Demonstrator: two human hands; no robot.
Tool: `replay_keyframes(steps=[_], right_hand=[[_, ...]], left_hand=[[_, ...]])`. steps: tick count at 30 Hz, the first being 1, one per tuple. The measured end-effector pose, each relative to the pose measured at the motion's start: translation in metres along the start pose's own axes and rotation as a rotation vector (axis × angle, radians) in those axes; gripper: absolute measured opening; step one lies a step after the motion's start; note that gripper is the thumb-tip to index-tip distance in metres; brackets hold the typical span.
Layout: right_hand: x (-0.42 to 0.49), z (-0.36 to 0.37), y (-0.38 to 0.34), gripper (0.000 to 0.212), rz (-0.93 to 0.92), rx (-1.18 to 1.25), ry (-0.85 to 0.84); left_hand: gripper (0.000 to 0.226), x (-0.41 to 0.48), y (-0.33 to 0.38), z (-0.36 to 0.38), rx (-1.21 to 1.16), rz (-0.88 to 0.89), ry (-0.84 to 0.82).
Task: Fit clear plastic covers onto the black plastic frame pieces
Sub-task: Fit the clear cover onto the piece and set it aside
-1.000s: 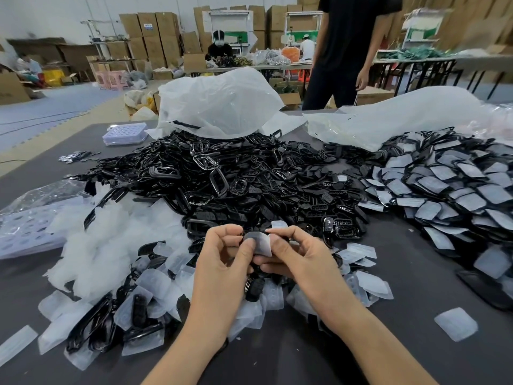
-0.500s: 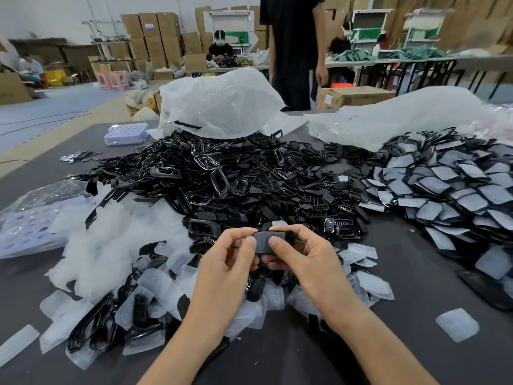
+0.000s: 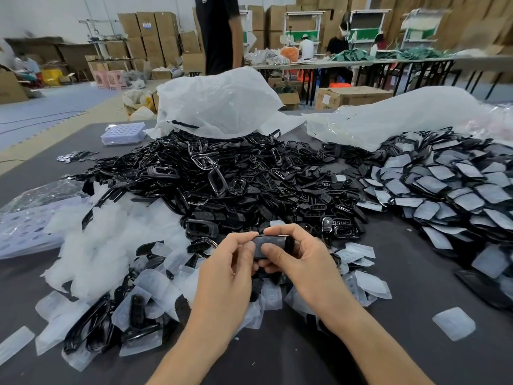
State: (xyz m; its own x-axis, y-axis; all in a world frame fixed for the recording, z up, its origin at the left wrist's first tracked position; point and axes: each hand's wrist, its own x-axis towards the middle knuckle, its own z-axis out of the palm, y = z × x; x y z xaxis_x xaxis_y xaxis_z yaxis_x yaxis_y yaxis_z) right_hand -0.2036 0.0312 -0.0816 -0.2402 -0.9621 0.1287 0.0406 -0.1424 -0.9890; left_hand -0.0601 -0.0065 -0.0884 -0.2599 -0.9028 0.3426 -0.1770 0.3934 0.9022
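Head view: the left grip (image 3: 230, 263) and the right grip (image 3: 304, 259), both bare hands, meet above the near part of the dark counter (image 3: 402, 276). Between them they hold one black frame piece (image 3: 287, 243) lengthwise. Both are clamped on it, the fingers curled over its top edge and the thumbs on the face turned toward the wearer. A dull grey clear cover (image 3: 263, 241) lies on that face, with the right thumb pressing on it; whether it is fully seated cannot be told.

Under and just around the grips lie loose clear covers (image 3: 155, 282) mixed with a few black pieces. Just beyond the grips rises a big heap of bare black frames (image 3: 236, 184). Well to the right of them spreads a pile of covered frames (image 3: 444, 190), and one single cover (image 3: 454, 323) lies alone, nearer the wearer. To the left sits a white, fluffy mound (image 3: 97, 245). Far beyond the heap are white plastic bags (image 3: 216, 107).
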Motion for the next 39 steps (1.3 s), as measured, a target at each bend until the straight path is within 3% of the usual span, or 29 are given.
replay_keyframes(steps=[9,16,22,39], right_hand=[[-0.0006,-0.0009,-0.0012,0.019,-0.011,-0.051,0.021],[0.0022,0.0027,-0.0012,0.022,0.072,0.256,-0.010],[0.0036,0.0020,-0.0034,0.032,0.144,0.322,-0.013],[0.0029,0.0000,-0.0050,0.007,0.182,0.306,-0.080]], left_hand=[[0.026,0.0013,0.0018,-0.0016,-0.048,-0.053,-0.041],[0.023,0.0045,0.0019,-0.0028,-0.024,-0.021,0.011],[0.027,0.0018,0.0035,-0.0033,-0.031,0.015,-0.032],[0.034,-0.0025,0.0014,-0.0036,0.076,0.137,-0.084]])
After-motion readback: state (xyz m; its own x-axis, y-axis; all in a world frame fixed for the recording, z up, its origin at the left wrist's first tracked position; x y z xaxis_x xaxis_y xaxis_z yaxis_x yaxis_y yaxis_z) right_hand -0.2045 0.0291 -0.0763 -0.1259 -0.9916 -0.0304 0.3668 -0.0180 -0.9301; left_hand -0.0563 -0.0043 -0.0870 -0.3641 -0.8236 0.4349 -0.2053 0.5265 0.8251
